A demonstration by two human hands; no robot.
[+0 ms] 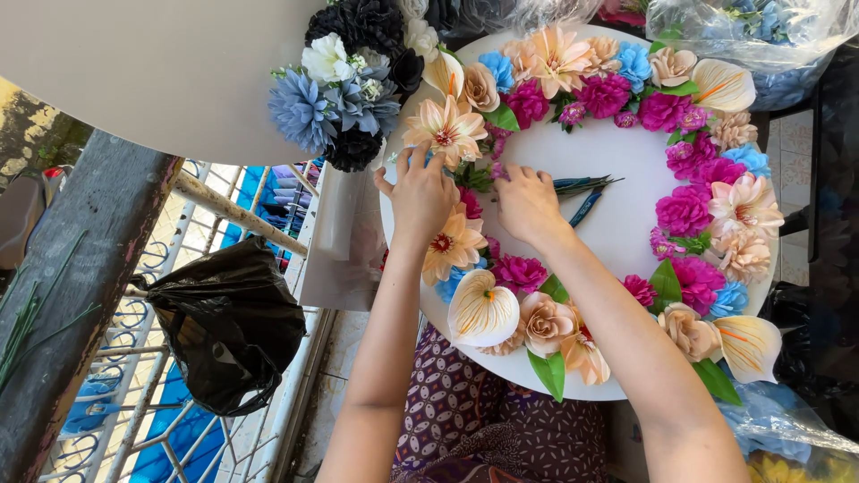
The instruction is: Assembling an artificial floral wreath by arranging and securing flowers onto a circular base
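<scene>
Left hand [422, 192] pressing down on the wreath's left rim, fingers spread beside a peach paper lily [445, 131]. Right hand [528, 204] pinching closed just right of it; small magenta bloom [498, 172] at fingertips, between both hands. White round board [617, 215] underneath.

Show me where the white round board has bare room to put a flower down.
The middle of the white board is bare, right of the blue-green stems. The flower ring crowds the rim; both hands, left and right, fill its left side.
</scene>
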